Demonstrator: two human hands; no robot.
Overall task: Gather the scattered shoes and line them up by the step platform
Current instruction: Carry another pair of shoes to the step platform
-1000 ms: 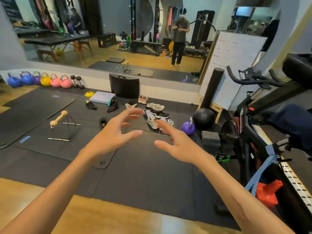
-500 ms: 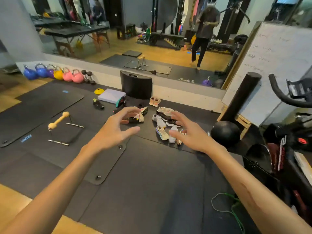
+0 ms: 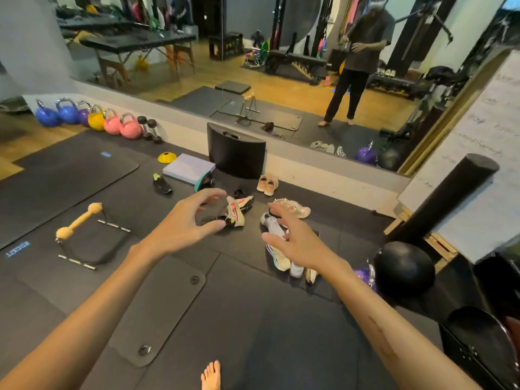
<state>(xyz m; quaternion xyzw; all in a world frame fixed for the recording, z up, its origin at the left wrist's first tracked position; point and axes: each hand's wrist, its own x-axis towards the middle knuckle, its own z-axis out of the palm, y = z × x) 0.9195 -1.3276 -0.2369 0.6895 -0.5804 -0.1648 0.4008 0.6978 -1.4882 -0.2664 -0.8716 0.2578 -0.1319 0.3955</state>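
Note:
Several shoes lie scattered on the black floor mats ahead. A cream and red shoe (image 3: 237,211) lies on its side just beyond my left hand (image 3: 188,223), which is open with fingers spread and holds nothing. My right hand (image 3: 295,239) is open above a grey shoe (image 3: 271,225) and a white and teal shoe (image 3: 278,257). A pale pink pair (image 3: 268,184) stands near the wall, a light shoe (image 3: 294,208) beside it. A black shoe (image 3: 161,184) and a teal-soled shoe (image 3: 204,181) lie by the pale lavender step platform (image 3: 188,168).
A black curved pad (image 3: 236,153) leans on the mirror wall. Kettlebells (image 3: 95,119) and dumbbells (image 3: 149,128) line the left wall. A wooden-handled push-up bar (image 3: 80,220) stands left. A black ball (image 3: 403,268), a foam roller (image 3: 447,195) and a whiteboard (image 3: 478,153) crowd the right. My bare foot (image 3: 211,375) shows below.
I have stepped closer to the shoes and the view has swung left, away from the exercise bike. Both hands stay open and have reached nearer the shoe pile.

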